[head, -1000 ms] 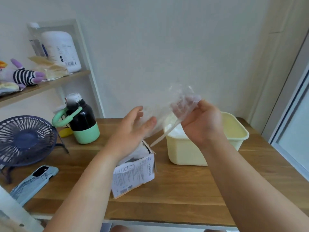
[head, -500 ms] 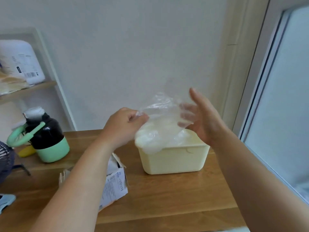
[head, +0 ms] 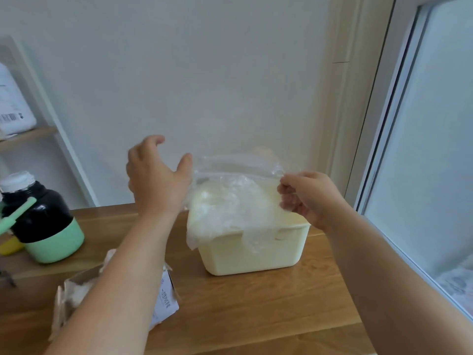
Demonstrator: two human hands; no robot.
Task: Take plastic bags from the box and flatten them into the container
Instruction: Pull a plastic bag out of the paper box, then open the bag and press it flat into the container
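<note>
The left hand [head: 156, 178] is raised, fingers loosely spread, thumb pointing to 1 o'clock. At its 3 o'clock the right hand [head: 307, 198], fingers curled, pinches the corner of a plastic bag [head: 230, 203]. Both forearms are bare.

Nothing is legible: print on the box [head: 166, 301] below the left fingers [head: 153, 140] and the barcode on the jug [head: 14, 108] are blurred.

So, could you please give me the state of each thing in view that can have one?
plastic bag, held spread out above the container.
container, uncovered, clear bags heaped in it and spilling over the front rim.
box, open, flaps up, on the table.
bottle, upright, capped.
left hand, open, fingers spread beside the bag.
right hand, pinches the bag's top right corner.
</note>
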